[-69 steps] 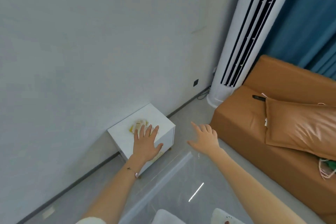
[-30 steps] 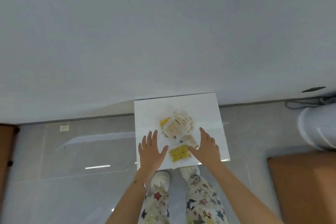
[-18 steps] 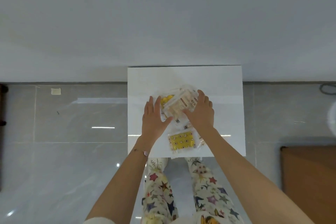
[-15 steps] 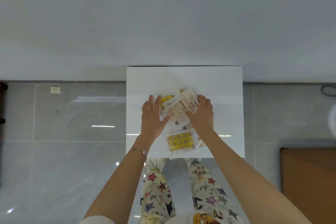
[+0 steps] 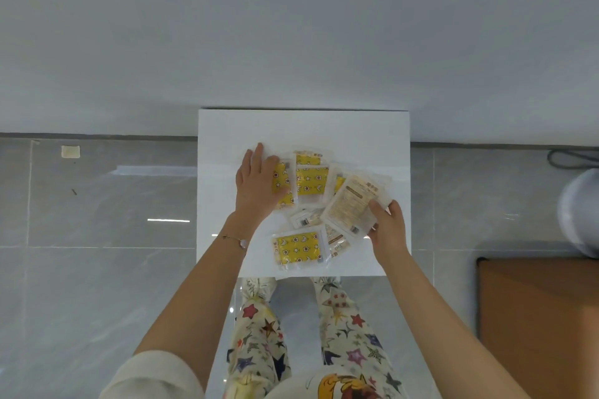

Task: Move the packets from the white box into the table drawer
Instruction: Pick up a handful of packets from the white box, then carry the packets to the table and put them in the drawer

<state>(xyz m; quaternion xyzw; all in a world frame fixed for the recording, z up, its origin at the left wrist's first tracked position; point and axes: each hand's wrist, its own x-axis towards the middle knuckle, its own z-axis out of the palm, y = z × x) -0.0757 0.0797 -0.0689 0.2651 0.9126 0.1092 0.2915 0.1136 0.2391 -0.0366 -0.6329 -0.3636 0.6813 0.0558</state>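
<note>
1. The packets (image 5: 309, 183) are flat, rectangular pouches of clear, glossy plastic. They lie in a loose, overlapping spread on top of the white table (image 5: 324, 129).
2. Several packets hold a yellow card printed with small stars and moons. One such yellow packet (image 5: 296, 248) lies alone near the front edge.
3. A beige packet (image 5: 351, 204) carries lines of brown print and a small dark code patch. The writing is too small to read.
4. The right hand (image 5: 387, 227) pinches the beige packet at its near right corner, with the thumb on top and the fingers beneath.
5. The left hand (image 5: 256, 186) lies flat, fingers straight, pressing on the leftmost yellow-card packet. A thin bracelet (image 5: 238, 240) circles its wrist.
6. The table top is smooth, square and matt white, set against a plain pale wall (image 5: 291, 26).
7. Around it the floor (image 5: 113, 204) is polished grey tile that mirrors the light.
8. Below are trousers (image 5: 256, 334) with coloured stars.
</note>
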